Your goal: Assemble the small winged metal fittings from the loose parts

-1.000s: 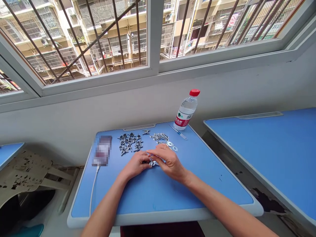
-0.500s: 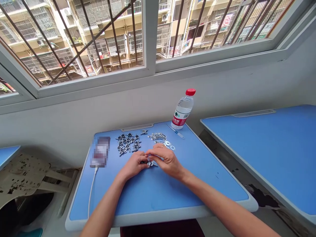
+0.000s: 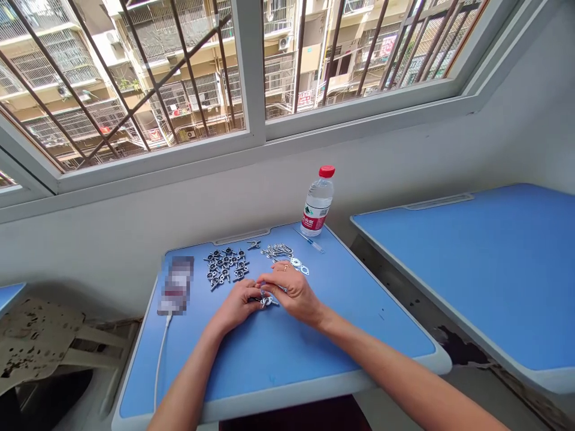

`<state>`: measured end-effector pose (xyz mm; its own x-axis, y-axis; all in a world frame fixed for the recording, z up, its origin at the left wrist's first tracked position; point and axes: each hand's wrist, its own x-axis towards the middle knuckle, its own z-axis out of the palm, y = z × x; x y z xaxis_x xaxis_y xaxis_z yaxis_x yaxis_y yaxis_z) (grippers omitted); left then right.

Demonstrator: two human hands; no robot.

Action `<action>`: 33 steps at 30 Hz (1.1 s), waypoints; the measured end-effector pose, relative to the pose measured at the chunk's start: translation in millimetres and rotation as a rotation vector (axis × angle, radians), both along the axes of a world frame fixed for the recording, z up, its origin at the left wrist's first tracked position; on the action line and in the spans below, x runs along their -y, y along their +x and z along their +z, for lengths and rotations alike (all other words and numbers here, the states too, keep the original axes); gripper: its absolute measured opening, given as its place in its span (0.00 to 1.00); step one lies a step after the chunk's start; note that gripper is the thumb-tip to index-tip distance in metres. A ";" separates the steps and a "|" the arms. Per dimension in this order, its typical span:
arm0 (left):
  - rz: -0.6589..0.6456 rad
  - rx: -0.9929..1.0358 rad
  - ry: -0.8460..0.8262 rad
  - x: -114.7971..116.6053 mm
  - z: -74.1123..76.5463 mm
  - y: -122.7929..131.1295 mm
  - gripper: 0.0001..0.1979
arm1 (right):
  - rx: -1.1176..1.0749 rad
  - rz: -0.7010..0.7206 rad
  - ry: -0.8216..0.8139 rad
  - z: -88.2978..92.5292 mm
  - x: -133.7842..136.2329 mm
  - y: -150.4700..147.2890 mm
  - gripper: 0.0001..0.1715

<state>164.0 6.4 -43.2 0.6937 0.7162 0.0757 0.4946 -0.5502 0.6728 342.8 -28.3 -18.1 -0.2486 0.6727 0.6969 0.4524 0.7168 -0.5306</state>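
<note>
On the blue desk [image 3: 287,353], my left hand [image 3: 238,304] is closed around a small silver metal part [image 3: 268,301], pressing it near the desktop. My right hand [image 3: 294,292] arches over the same part from the right, thumb and fingers pinched together just above it. Whatever lies between the right fingertips is too small and covered to name. Beyond the left hand sits a group of small black-and-silver metal pieces [image 3: 225,264]. Behind the right hand lie a pile of small silver pieces [image 3: 277,251] and flat silver plates with holes [image 3: 299,266], partly hidden by the hand.
A water bottle [image 3: 317,208] with a red cap stands at the back right corner, a pen [image 3: 311,242] beside it. At the left lies a pixelated phone-like object [image 3: 176,286] with a white cable [image 3: 160,359]. Another blue desk [image 3: 476,269] stands to the right.
The whole view has shifted a little, so the desk and its things appear slightly further left. Both hands keep nearly the same pose around the silver metal part.
</note>
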 end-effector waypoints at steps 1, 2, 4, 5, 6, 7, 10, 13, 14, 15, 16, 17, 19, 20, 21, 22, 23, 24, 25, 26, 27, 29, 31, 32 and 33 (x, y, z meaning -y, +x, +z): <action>-0.001 0.003 0.001 0.3 0.2 0.1 0.03 | -0.013 0.000 0.003 -0.8 0.0 -0.4 0.15; -0.002 0.006 0.006 0.8 0.6 0.1 0.03 | -0.031 0.002 0.003 -1.6 -0.1 -0.5 0.14; -0.002 0.001 0.025 2.0 1.8 0.0 0.02 | -0.082 0.008 -0.020 -2.8 -0.5 0.1 0.12; 0.001 -0.010 0.036 2.7 2.8 -0.1 0.02 | -0.110 0.010 -0.041 -2.9 -0.9 1.2 0.11; 0.003 -0.026 0.042 3.3 4.1 -0.2 0.02 | -0.138 0.009 -0.068 -2.5 -1.4 2.7 0.10; 0.006 -0.041 0.043 3.8 5.5 -0.4 0.03 | -0.163 0.004 -0.098 -1.7 -2.1 4.8 0.10; -0.002 -0.069 0.018 4.7 9.6 -1.0 0.04 | -0.227 -0.025 -0.159 1.9 -4.3 12.1 0.09; -0.017 -0.068 -0.004 4.5 11.6 -1.6 0.06 | -0.233 -0.027 -0.165 3.7 -6.2 16.8 0.08; -0.018 -0.066 -0.006 4.4 11.7 -1.7 0.06 | -0.217 -0.017 -0.157 3.4 -6.7 17.3 0.08; -0.017 -0.065 -0.007 4.2 11.7 -1.8 0.06 | -0.197 -0.004 -0.148 2.8 -7.0 17.5 0.09; -0.015 -0.065 -0.008 4.0 11.6 -1.9 0.06 | -0.177 0.005 -0.136 2.0 -7.3 17.5 0.09; -0.014 -0.068 -0.009 3.9 11.4 -2.0 0.06 | -0.160 0.011 -0.122 1.3 -7.4 17.3 0.09; -0.012 -0.075 -0.012 3.5 10.8 -1.9 0.07 | -0.144 0.008 -0.104 0.2 -7.5 17.2 0.09; -0.013 -0.076 -0.012 3.2 10.5 -1.9 0.07 | -0.143 0.005 -0.103 0.1 -7.4 17.2 0.09; -0.016 -0.077 -0.012 3.0 10.0 -1.9 0.07 | -0.143 0.002 -0.106 0.3 -7.3 17.3 0.09; -0.018 -0.078 -0.011 2.6 9.6 -1.9 0.07 | -0.143 0.001 -0.109 0.7 -7.2 17.4 0.09; -0.020 -0.078 -0.010 2.4 9.1 -1.9 0.07 | -0.143 0.002 -0.109 1.1 -7.0 17.4 0.09; -0.021 -0.078 -0.008 2.1 8.7 -1.9 0.07 | -0.141 0.004 -0.107 1.5 -6.8 17.4 0.09; -0.020 -0.077 -0.006 1.9 8.4 -1.9 0.07 | -0.136 0.009 -0.103 1.9 -6.7 17.3 0.09; -0.019 -0.074 -0.005 1.8 8.2 -2.0 0.06 | -0.132 0.014 -0.098 2.3 -6.6 17.2 0.09; -0.017 -0.071 -0.005 1.9 8.2 -2.0 0.06 | -0.128 0.020 -0.094 2.6 -6.5 17.2 0.09; -0.014 -0.067 -0.007 2.4 8.5 -2.1 0.06 | -0.121 0.030 -0.093 3.4 -6.4 17.7 0.09; -0.013 -0.066 -0.012 3.0 8.8 -2.4 0.06 | -0.109 0.045 -0.091 4.7 -6.4 19.2 0.09; -0.012 -0.067 -0.014 3.3 8.9 -2.5 0.07 | -0.099 0.058 -0.087 5.6 -6.4 20.2 0.09; -0.011 -0.067 -0.015 3.4 8.8 -2.7 0.07 | -0.084 0.078 -0.080 6.6 -6.4 21.2 0.09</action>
<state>161.3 3.0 -34.4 0.7045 0.7095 0.0180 0.5333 -0.5460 0.6461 364.0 -21.9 -11.5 -0.2455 0.7082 0.6620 0.3487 0.7017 -0.6213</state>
